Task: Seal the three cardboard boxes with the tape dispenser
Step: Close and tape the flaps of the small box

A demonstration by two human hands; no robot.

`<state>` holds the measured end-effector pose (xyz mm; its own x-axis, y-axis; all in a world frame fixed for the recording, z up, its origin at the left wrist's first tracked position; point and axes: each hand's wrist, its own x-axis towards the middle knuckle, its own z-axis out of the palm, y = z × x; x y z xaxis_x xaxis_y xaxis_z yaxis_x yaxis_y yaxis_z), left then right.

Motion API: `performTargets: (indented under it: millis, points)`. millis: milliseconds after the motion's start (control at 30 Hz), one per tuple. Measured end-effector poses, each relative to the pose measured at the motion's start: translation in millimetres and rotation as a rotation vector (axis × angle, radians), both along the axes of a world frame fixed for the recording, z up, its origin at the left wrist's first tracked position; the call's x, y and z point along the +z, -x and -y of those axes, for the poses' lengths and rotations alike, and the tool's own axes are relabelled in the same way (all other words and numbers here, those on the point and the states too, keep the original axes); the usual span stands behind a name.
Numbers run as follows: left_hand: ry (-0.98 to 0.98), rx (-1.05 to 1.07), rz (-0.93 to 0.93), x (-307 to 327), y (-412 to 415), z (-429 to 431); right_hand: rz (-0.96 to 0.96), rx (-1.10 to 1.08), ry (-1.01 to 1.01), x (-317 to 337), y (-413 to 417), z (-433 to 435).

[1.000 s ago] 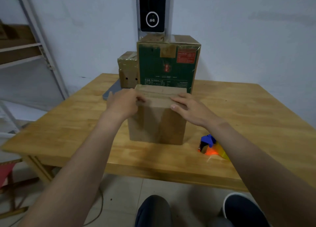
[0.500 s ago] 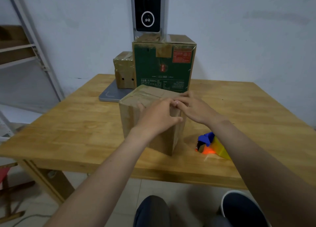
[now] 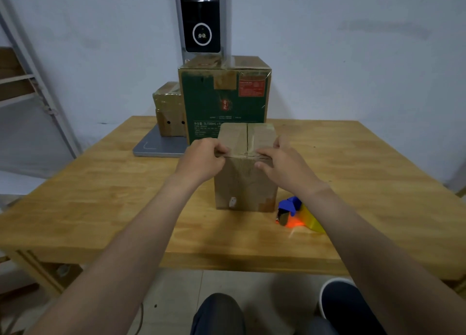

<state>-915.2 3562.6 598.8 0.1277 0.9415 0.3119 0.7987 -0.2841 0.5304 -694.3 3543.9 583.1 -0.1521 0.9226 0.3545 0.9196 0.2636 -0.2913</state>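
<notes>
A plain brown cardboard box point(image 3: 245, 181) stands upright on the wooden table point(image 3: 100, 196), its top flaps closed with a seam down the middle. My left hand point(image 3: 201, 159) grips its near top edge on the left, and my right hand point(image 3: 282, 162) grips the same edge on the right. Just right of the box, a blue, orange and yellow tape dispenser point(image 3: 295, 215) lies on the table, partly hidden by my right forearm. Behind stand a large green box point(image 3: 224, 97) and a small taped brown box point(image 3: 169, 110).
A grey flat base point(image 3: 158, 145) with a tall post carrying a dark screen point(image 3: 201, 17) stands at the table's far edge under the back boxes. A metal shelf rack point(image 3: 27, 82) is at the left. My knee and shoe show below the table's near edge.
The brown box has been turned on the table so one face squarely faces me. Both hands shifted from its top to the near top edge.
</notes>
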Motion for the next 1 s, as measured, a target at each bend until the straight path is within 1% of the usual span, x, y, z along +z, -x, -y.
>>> performTargets:
  millis: [100,167,267,300,367,433,467,600,700,767,800,833,900,933,1000]
  points:
    - [-0.053,-0.003,-0.128,6,-13,8,0.0,0.05,0.059,11,-13,4]
    - [-0.108,-0.068,-0.203,6,-25,15,-0.015,0.052,0.075,19,-36,9]
    - [-0.167,-0.19,-0.239,1,-48,25,0.035,-0.063,0.058,12,-80,14]
    - [-0.161,-0.203,-0.246,-1,-57,27,0.065,-0.125,0.108,3,-93,14]
    - [-0.127,-0.198,-0.271,-8,-75,27,0.107,-0.243,0.294,-20,-114,14]
    - [-0.107,-0.161,-0.283,-14,-86,22,0.113,-0.28,0.447,-42,-126,16]
    - [-0.097,-0.144,-0.282,-16,-89,20,0.096,-0.277,0.477,-52,-131,17]
    - [-0.045,-0.156,-0.297,-16,-93,17,-0.124,-0.326,0.471,-71,-130,25]
    - [-0.011,-0.171,-0.31,-14,-91,18,-0.149,-0.372,0.378,-73,-129,31]
    - [0.001,-0.172,-0.302,-13,-89,19,-0.178,-0.321,0.337,-67,-129,37]
    - [-0.003,-0.175,-0.264,-13,-89,21,-0.193,-0.284,0.314,-62,-129,40]
    - [-0.017,-0.182,-0.18,-12,-89,24,-0.211,-0.245,0.286,-56,-128,45]
    - [-0.068,-0.168,0.114,-3,-88,31,-0.254,-0.172,0.187,-42,-124,55]
    - [-0.099,-0.126,0.266,3,-86,35,-0.267,-0.138,0.11,-36,-121,59]
    - [-0.125,-0.016,0.471,20,-78,42,-0.331,-0.101,-0.038,-22,-114,65]
